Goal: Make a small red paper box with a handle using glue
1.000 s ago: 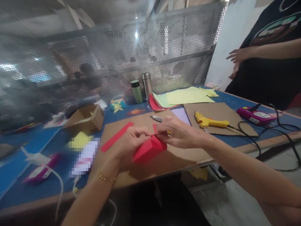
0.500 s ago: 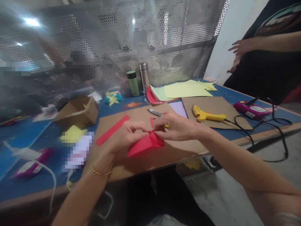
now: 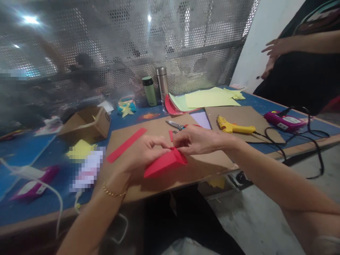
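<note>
Both hands are working a folded red paper piece point(image 3: 164, 163) above the near edge of the brown cardboard sheet point(image 3: 156, 132) covering the table. The left hand point(image 3: 143, 154) is pinching its upper fold between thumb and fingertips, steadying it, while the right hand point(image 3: 198, 140) is pinching the same peak from the other side, seemingly to press the crease. A red paper strip point(image 3: 126, 145) is lying toward the left corner, scissors point(image 3: 175, 124) and a yellow glue gun point(image 3: 233, 126) toward the far edge.
</note>
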The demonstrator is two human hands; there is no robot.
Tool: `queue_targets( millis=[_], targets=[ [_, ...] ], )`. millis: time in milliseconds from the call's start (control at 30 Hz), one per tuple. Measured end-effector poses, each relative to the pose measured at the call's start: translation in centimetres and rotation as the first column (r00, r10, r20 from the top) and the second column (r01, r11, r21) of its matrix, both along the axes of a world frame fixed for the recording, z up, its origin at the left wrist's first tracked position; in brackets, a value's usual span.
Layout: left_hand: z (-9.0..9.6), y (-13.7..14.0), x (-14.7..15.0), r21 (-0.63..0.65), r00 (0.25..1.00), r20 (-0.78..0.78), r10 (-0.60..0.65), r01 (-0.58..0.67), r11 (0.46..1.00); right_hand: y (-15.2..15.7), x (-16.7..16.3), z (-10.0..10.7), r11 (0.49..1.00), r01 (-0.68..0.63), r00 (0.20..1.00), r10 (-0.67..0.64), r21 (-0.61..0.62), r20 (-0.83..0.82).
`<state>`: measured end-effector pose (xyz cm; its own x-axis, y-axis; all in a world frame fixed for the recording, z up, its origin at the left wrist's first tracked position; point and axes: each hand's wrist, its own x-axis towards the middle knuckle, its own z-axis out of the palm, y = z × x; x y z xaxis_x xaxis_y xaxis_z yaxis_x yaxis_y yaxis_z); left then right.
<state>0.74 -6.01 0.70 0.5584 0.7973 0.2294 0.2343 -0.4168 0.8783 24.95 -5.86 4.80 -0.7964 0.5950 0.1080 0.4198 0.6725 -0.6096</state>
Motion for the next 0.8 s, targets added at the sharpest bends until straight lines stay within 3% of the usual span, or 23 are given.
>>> queue_targets(
  millis=[200,400,500,600,667,733,800],
  targets=[
    [0.3,-0.5,0.2,-0.012,0.998,-0.057,0.031,-0.032,0.999,-0.2,-0.4,0.0,0.996,-0.072,0.996,0.069,-0.053,-0.055],
    [0.8,-0.8,0.5,-0.023,0.999,-0.041,-0.035,0.034,0.999,-0.2,-0.1,0.0,0.984,-0.108,0.994,0.106,-0.142,-0.027],
    [0.8,-0.8,0.5,-0.010,0.999,-0.012,-0.037,0.036,0.999,-0.3,0.4,0.1,0.997,-0.066,0.998,0.066,-0.042,0.007],
    [0.6,-0.6,0.6,0.123,0.988,0.070,0.141,-0.149,0.981,-0.6,1.0,-0.1,0.982,0.099,0.995,-0.099,0.161,-0.009],
    [0.4,-0.2,0.6,0.317,0.961,0.132,0.243,-0.273,0.908,-0.7,1.3,-0.4,0.920,0.268,0.963,-0.263,0.285,-0.059],
    [0.2,0.4,0.5,0.529,0.948,0.151,0.281,-0.317,0.787,-0.8,1.6,-0.8,0.833,0.404,0.913,-0.393,0.378,-0.109],
    [0.1,0.9,0.4,0.701,0.946,0.145,0.291,-0.305,0.644,-0.9,1.8,-1.2,0.782,0.465,0.882,-0.452,0.415,-0.137]
  ],
)
